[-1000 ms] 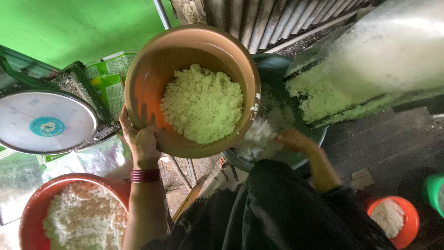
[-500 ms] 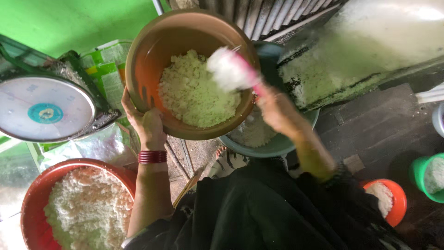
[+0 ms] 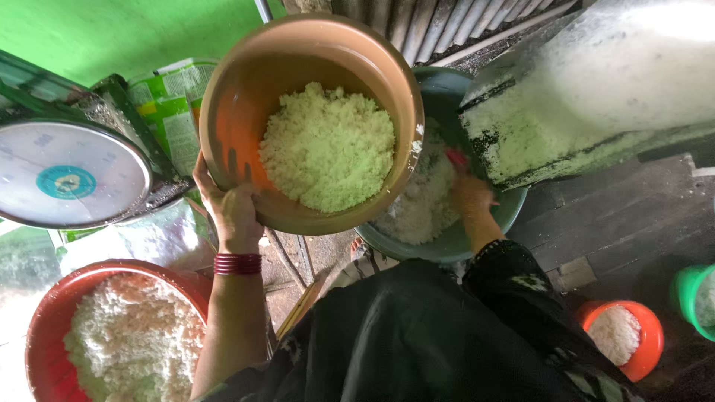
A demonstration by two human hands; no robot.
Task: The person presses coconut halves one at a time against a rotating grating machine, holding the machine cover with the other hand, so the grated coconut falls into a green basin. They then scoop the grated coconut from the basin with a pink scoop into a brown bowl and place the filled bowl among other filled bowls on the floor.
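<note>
One hand on a loaded bowl: tip risk

Left hand grips the near rim of the tan plastic bowl, held tilted in the air and heaped with pale grated mash. A single-point grip could slip and spill it onto the floor. Right hand is down in the teal basin, clenched on a red-handled tool; mash could be flung out. Green-and-white printed package stands behind the weighing scale, left of the bowl.
</note>
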